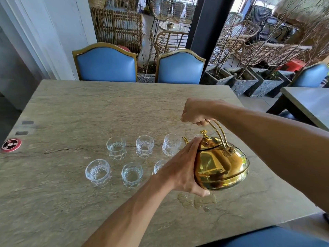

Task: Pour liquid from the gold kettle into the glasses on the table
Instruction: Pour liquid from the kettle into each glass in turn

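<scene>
Item: gold kettle (220,168), being held tilted right of centre above the desk (89,107), spout (185,140) being aimed at the upper-row glass (171,144) beside it. Handle (218,130) being gripped by right hand (195,113), fingers curled; lid (208,144) being steadied by left hand (183,168), fingers straight, together. Advised: slow tilt.

Glasses (144,146) in two rows mid-surface (71,107), 3 behind 3. Kettle (220,168) up off the surface just right of them, spout toward back-right glass (171,144), wet patch (195,200) below it. Two chairs (106,65) behind far edge; call button (11,144) at left edge.
</scene>
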Tool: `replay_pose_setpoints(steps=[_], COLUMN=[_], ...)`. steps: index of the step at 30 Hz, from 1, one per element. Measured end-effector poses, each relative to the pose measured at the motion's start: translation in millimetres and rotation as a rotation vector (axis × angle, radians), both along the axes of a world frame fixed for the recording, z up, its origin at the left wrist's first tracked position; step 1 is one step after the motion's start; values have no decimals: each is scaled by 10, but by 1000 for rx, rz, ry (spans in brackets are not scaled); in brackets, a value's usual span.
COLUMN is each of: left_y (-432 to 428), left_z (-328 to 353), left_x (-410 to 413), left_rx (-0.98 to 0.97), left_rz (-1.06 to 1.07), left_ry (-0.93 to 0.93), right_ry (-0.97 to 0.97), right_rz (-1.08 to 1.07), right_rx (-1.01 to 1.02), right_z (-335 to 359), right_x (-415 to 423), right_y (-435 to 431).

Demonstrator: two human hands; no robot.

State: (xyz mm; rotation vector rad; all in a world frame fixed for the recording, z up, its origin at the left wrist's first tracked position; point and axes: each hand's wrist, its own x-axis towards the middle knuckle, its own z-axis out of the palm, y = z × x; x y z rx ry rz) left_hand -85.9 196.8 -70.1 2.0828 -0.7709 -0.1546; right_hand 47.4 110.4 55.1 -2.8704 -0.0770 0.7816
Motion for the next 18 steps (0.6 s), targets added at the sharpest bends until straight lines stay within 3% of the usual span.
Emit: replay_pose_setpoints(steps=[18], left_y=[-124], left_z=[-26], left_x=[-6], left_rx=[-3], left_rz=[56], left_ry=[53], right_ry=[61], right_rz=[8], right_rx=[-5], right_z=[-21], right_x=[43], right_y=[12])
